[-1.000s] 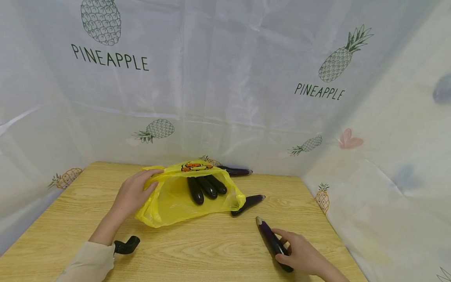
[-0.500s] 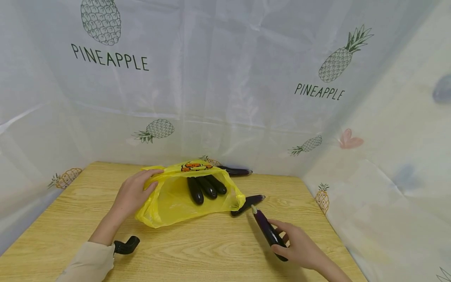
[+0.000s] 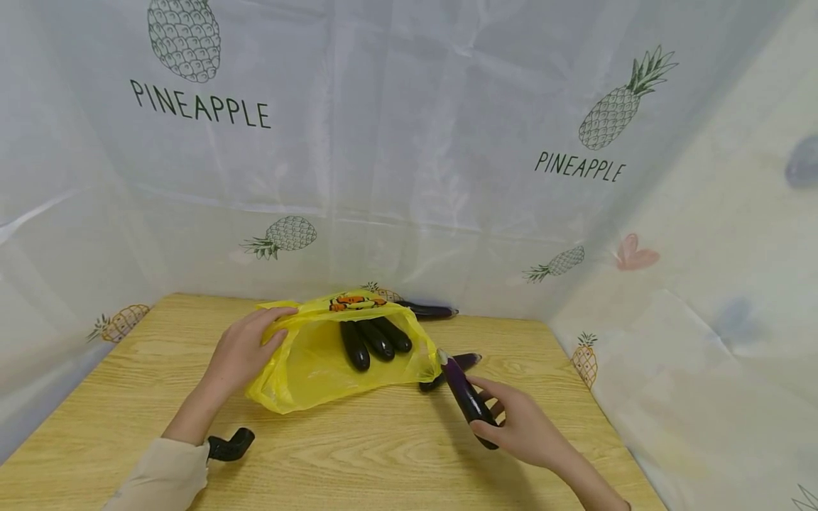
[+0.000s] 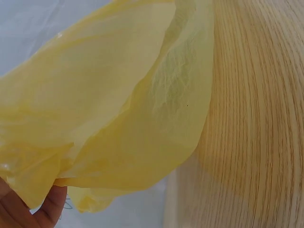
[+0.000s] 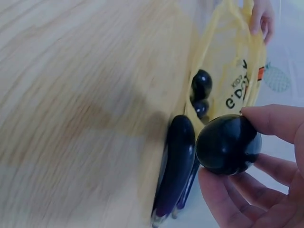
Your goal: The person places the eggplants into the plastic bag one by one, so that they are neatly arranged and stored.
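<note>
My left hand (image 3: pixel 241 353) pinches the upper left edge of a yellow plastic bag (image 3: pixel 319 380), whose mouth gapes toward me. Three dark eggplants (image 3: pixel 377 339) lie inside, blunt ends facing out. In my right hand (image 3: pixel 524 426) is another eggplant (image 3: pixel 471 403), gripped near its blunt end and lifted off the table, its pale stem end by the bag's right corner. The right wrist view shows this held eggplant (image 5: pixel 227 145) end-on, between thumb and fingers. The left wrist view has thumb and fingers (image 4: pixel 53 204) on the bag's thin film.
One eggplant (image 3: pixel 471 360) lies on the wooden table (image 3: pixel 332 461) just right of the bag, partly hidden. Another eggplant (image 3: pixel 433 311) rests behind the bag near the back curtain (image 3: pixel 409 177). A black curved piece (image 3: pixel 231 445) sticks out by my left wrist.
My right hand has raised the eggplant from the table and carried it left and away from me, up to the bag's right corner. The left hand and bag stay still.
</note>
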### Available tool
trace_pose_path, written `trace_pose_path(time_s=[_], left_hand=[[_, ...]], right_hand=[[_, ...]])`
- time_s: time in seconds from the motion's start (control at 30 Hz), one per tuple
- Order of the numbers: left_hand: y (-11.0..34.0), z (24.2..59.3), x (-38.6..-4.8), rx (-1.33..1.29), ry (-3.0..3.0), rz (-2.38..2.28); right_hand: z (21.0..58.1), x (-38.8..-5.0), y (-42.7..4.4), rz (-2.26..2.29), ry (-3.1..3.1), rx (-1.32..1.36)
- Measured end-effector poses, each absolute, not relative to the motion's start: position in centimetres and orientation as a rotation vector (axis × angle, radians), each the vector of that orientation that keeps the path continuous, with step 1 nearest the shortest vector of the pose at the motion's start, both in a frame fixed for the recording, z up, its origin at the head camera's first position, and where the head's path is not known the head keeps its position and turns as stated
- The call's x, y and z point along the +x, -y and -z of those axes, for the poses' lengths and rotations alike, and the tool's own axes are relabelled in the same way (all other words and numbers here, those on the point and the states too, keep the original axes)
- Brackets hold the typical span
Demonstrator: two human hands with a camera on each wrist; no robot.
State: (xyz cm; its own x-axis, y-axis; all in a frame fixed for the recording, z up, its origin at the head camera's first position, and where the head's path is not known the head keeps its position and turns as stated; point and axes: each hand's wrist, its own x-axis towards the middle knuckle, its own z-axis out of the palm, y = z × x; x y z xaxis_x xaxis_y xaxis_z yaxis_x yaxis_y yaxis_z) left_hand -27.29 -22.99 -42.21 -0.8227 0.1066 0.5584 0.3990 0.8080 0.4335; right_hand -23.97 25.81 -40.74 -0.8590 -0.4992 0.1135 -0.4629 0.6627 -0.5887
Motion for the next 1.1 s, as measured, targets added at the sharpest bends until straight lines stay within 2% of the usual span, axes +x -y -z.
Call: trace_pose_path(time_s=[0.77, 1.1], left_hand=[[22.9, 42.4, -27.5, -0.392, 2.441, 0.744], [22.9, 42.4, -27.5, -0.379, 2.452, 0.737]], right_hand=[[40.4, -27.0, -18.2, 1.01, -2.801, -1.03], [40.6, -28.6, -15.2, 1.009, -2.797, -0.995]])
